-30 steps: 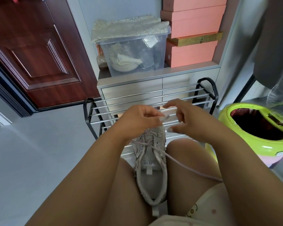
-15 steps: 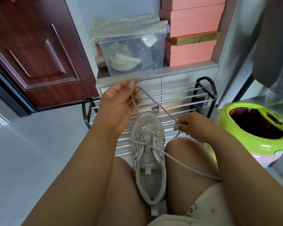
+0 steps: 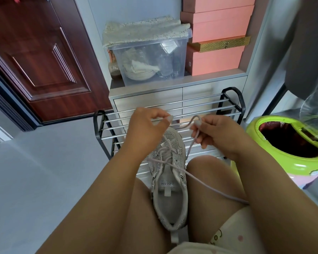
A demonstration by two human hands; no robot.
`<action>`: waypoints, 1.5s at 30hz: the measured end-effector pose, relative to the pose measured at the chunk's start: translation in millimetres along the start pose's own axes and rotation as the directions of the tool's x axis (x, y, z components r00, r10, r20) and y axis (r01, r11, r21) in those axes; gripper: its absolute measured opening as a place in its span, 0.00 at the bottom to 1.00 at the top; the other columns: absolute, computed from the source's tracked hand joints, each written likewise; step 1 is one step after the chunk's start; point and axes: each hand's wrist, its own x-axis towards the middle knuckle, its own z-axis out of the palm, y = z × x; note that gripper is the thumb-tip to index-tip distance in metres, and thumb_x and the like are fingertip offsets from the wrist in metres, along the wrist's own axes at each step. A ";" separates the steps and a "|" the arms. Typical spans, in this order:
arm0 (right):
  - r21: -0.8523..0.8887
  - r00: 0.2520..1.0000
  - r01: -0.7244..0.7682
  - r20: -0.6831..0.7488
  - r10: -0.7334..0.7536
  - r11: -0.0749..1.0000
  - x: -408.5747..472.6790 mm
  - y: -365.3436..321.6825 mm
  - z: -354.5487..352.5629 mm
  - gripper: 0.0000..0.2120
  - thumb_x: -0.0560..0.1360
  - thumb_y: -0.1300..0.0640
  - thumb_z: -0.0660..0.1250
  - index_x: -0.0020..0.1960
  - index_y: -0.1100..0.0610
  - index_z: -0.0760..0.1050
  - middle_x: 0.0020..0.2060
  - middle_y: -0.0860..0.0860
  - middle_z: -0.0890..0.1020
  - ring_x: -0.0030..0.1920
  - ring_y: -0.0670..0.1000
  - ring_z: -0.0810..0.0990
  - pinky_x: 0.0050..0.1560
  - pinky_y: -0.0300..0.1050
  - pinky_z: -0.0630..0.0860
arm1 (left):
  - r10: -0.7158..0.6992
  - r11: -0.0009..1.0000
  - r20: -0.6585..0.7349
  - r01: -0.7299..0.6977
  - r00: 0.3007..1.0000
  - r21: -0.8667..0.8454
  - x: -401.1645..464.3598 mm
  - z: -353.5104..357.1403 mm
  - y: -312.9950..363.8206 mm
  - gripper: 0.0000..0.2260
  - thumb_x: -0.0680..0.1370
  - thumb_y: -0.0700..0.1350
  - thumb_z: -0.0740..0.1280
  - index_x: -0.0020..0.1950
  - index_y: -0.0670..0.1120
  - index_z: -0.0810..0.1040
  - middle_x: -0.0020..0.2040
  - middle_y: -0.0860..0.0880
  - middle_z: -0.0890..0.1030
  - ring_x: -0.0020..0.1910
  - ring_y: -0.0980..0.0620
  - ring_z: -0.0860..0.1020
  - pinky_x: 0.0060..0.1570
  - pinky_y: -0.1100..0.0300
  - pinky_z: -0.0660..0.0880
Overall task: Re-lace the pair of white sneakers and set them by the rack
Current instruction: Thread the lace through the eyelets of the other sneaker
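A: Sneaker [image 3: 168, 182] sits lower centre of frame, wedged btwn the two bare knees, toe pointing up-frame toward the rack [image 3: 173, 114], heel toward the person.

B: And the hands?

A: Both just above the toe. Left hand [image 3: 145, 129] centre frame, fingers [image 3: 168, 119] curled, pinching the lace [image 3: 189, 143] near its tip. Right hand [image 3: 215, 133] just right of it, fingers also curled, gripping the same lace lower down; a small loop arcs btwn the two hands.

B: Rest of the lace?

A: One strand drops from the right hand to the eyelets; another runs from the shoe's mid-section toward lower right, across the right thigh.

B: Surroundings?

A: Rack's chrome bars right behind the hands. Clear plastic bin [image 3: 151, 57] and pink boxes [image 3: 217, 32] top centre, green bin [image 3: 290, 143] at right edge, dark red door [image 3: 37, 57] upper left.
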 end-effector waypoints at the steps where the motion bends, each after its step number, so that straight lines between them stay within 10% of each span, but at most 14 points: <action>1: 0.056 1.000 0.017 -0.015 -0.016 0.998 -0.1 -2.1 1.0 0.12 0.79 0.58 0.62 0.42 0.63 0.79 0.32 0.55 0.80 0.29 0.48 0.76 0.27 0.37 0.73 | 0.001 1.000 0.071 -0.003 0.997 0.024 -2.9 3.0 0.8 0.04 0.75 0.47 0.71 0.41 0.51 0.83 0.35 0.59 0.77 0.32 0.67 0.73 0.35 0.73 0.68; 6: 0.226 0.996 0.088 -0.020 -0.086 0.970 -5.3 -12.6 8.5 0.13 0.73 0.53 0.64 0.42 0.63 0.78 0.28 0.53 0.77 0.28 0.47 0.73 0.26 0.36 0.71 | -0.048 0.999 0.423 0.050 0.905 0.008 -13.5 19.1 6.2 0.03 0.73 0.50 0.73 0.40 0.53 0.82 0.31 0.56 0.75 0.27 0.62 0.69 0.32 0.64 0.68; 17: -0.082 0.997 0.054 0.053 -0.050 0.995 -11.2 -7.3 13.2 0.11 0.66 0.54 0.74 0.42 0.61 0.81 0.25 0.50 0.76 0.27 0.46 0.70 0.30 0.38 0.69 | -0.102 0.965 0.185 0.142 0.977 -0.219 -11.7 13.3 10.9 0.05 0.76 0.47 0.70 0.45 0.47 0.83 0.27 0.59 0.78 0.25 0.65 0.72 0.28 0.71 0.67; 28: 0.016 0.998 0.043 0.055 -0.044 0.999 -10.3 -1.2 25.9 0.06 0.70 0.63 0.73 0.38 0.61 0.77 0.26 0.51 0.71 0.25 0.47 0.65 0.27 0.37 0.64 | -0.237 0.873 0.199 0.299 0.951 -0.385 -26.2 11.1 12.7 0.05 0.76 0.44 0.69 0.49 0.47 0.84 0.23 0.58 0.74 0.24 0.62 0.70 0.27 0.70 0.67; 32: 0.024 0.998 0.039 0.049 -0.040 0.999 -8.1 1.5 21.1 0.07 0.71 0.65 0.71 0.38 0.61 0.75 0.24 0.50 0.75 0.23 0.46 0.70 0.25 0.37 0.67 | -0.367 0.791 0.248 0.441 0.897 -0.424 -30.2 2.0 10.2 0.12 0.80 0.49 0.63 0.47 0.43 0.82 0.35 0.47 0.79 0.26 0.54 0.71 0.23 0.64 0.67; 38: -0.056 0.998 -0.008 0.058 0.012 0.998 -5.2 11.9 19.2 0.05 0.71 0.71 0.69 0.39 0.63 0.75 0.27 0.57 0.78 0.27 0.53 0.75 0.26 0.40 0.72 | -0.539 0.656 0.444 0.687 0.716 -0.313 -70.4 -10.8 14.4 0.21 0.80 0.54 0.60 0.51 0.35 0.77 0.46 0.34 0.82 0.42 0.41 0.84 0.40 0.53 0.82; 45: -0.293 0.993 -0.090 0.041 0.107 0.952 -1.7 21.5 32.9 0.03 0.71 0.69 0.67 0.40 0.64 0.77 0.30 0.60 0.80 0.31 0.56 0.77 0.32 0.45 0.75 | -0.478 0.828 0.360 0.548 0.801 -0.119 -80.6 0.9 8.7 0.20 0.68 0.70 0.62 0.35 0.53 0.72 0.30 0.51 0.73 0.31 0.49 0.72 0.42 0.52 0.70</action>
